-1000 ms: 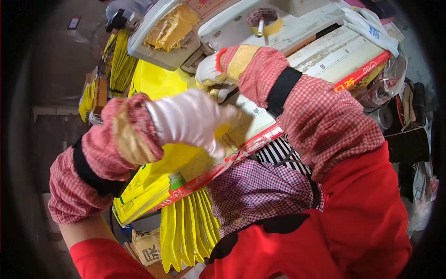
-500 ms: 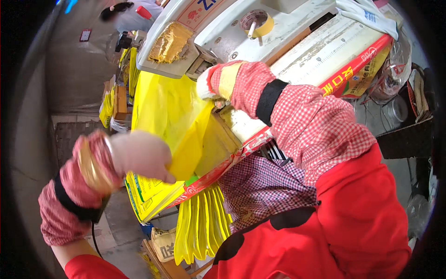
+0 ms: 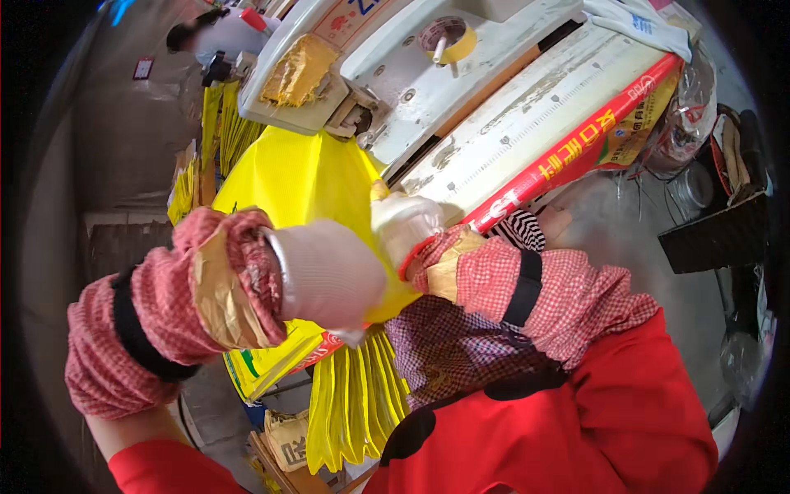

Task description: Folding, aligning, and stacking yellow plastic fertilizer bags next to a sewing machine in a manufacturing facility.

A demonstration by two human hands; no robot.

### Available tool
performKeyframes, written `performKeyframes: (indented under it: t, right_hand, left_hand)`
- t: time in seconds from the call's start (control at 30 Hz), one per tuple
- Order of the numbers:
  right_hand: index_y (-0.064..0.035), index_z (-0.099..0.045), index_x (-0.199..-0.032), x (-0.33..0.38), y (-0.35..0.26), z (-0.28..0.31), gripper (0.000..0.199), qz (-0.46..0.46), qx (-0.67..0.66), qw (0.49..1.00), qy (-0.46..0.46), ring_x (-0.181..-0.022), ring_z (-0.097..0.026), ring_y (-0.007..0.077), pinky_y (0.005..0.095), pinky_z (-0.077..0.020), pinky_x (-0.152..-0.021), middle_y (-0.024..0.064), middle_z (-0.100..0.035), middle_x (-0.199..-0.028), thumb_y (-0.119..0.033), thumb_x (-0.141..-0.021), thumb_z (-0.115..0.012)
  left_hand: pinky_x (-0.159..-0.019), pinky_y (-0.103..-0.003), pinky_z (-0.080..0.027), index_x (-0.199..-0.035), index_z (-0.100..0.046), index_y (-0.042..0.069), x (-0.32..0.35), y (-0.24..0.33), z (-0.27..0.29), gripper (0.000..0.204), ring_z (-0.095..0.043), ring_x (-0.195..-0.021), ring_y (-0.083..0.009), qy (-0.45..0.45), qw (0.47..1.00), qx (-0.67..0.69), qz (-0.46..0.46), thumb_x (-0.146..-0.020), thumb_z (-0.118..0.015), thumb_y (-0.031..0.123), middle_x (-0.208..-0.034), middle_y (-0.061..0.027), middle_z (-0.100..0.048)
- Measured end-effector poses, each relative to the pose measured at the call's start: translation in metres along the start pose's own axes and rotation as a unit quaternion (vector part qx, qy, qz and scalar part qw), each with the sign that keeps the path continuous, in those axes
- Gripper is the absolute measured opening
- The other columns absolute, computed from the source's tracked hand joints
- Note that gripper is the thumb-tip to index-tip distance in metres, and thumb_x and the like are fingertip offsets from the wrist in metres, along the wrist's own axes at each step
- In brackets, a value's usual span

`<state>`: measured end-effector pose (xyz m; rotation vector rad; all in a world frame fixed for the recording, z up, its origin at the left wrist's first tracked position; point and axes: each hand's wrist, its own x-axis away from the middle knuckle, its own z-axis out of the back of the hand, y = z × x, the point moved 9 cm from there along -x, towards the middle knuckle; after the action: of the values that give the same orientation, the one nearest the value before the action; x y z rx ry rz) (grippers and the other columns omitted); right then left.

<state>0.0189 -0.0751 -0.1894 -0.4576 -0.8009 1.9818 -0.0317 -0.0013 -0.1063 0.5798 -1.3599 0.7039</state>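
Note:
A large yellow sack (image 3: 284,177) of thin, glossy sheet spreads below the sewing machine head (image 3: 317,78). My left hand (image 3: 333,267), in a pale knit glove, is closed on the sack's near part; its fingertips are partly hidden and blurred. Beside it on the right, my right hand (image 3: 405,221), in a white glove, is closed on the sack's right edge, just below the machine's foot. Red-checked sleeve covers with black bands wrap both forearms.
A tape roll (image 3: 447,41) lies on the machine's bed. The worn white table (image 3: 510,123) has a red printed edge. Folded yellow sacks (image 3: 354,403) hang below, with more at back left. Another person (image 3: 234,37) is at the far left. A white glove (image 3: 638,29) lies far right.
My left hand has moved right and inward with the sack. My right hand has come down toward me from the machine's foot, and the sack is drawn tighter between both hands.

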Motion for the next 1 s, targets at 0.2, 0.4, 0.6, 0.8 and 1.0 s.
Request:
performKeyframes:
  t: [0.2,0.4,0.6,0.8,1.0]
  right_hand:
    - [-0.0071,-0.063,-0.099,0.007,-0.035,-0.008,0.028,0.237,0.139,0.946,-0.174,-0.082,-0.062,0.0245,0.0346,-0.0473,-0.075,0.0109,-0.063,-0.082,-0.026,-0.079,-0.058]
    - [-0.0024,-0.064,-0.078,-0.033,-0.063,-0.065,0.022,0.790,-0.358,0.440,-0.231,-0.076,-0.060,0.0348,0.0461,-0.0464,-0.067,0.0188,-0.062,-0.079,-0.021,-0.070,-0.070]
    - [-0.0017,-0.062,-0.067,-0.035,-0.053,-0.054,0.017,0.741,-0.585,0.211,-0.255,-0.061,-0.059,0.0349,0.0465,-0.0471,-0.054,0.0193,-0.061,-0.068,-0.016,-0.063,-0.072]
    - [-0.0015,-0.062,-0.073,-0.064,-0.064,-0.021,0.024,0.510,-0.807,0.042,-0.293,-0.063,-0.061,0.0321,0.0443,-0.0498,-0.062,0.0149,-0.063,-0.072,-0.024,-0.070,-0.069]
    - [0.0010,-0.064,-0.079,-0.088,-0.031,-0.111,0.031,0.556,-0.759,-0.016,-0.338,-0.077,-0.058,0.0393,0.0510,-0.0474,-0.071,0.0220,-0.061,-0.079,-0.029,-0.074,-0.069]
  left_hand:
    - [-0.065,-0.042,-0.047,-0.074,-0.067,0.007,-0.034,0.005,-0.036,0.030,-0.060,-0.069,-0.0333,0.045,0.998,-0.040,-0.005,-0.072,-0.062,0.037,-0.069,-0.0142,-0.062]
    - [-0.067,-0.038,-0.047,-0.071,-0.068,0.011,0.025,-0.042,-0.012,0.024,-0.060,-0.066,-0.0260,-0.061,0.987,-0.112,0.099,-0.070,-0.062,0.034,-0.066,-0.0084,-0.063]
    - [-0.065,-0.036,-0.046,-0.063,-0.066,0.015,-0.021,0.024,-0.054,0.010,-0.061,-0.065,-0.0210,0.053,0.998,-0.018,0.010,-0.068,-0.060,0.022,-0.059,-0.0051,-0.060]
    - [-0.070,-0.041,-0.044,-0.053,-0.060,0.016,0.025,0.044,-0.003,0.014,-0.059,-0.058,-0.0241,0.067,0.991,-0.067,-0.092,-0.065,-0.061,0.024,-0.054,-0.0038,-0.057]
    - [-0.064,-0.039,-0.048,-0.060,-0.062,0.013,-0.007,0.055,0.017,0.016,-0.059,-0.057,-0.0253,0.139,0.983,-0.070,-0.097,-0.071,-0.059,0.024,-0.057,-0.0071,-0.058]
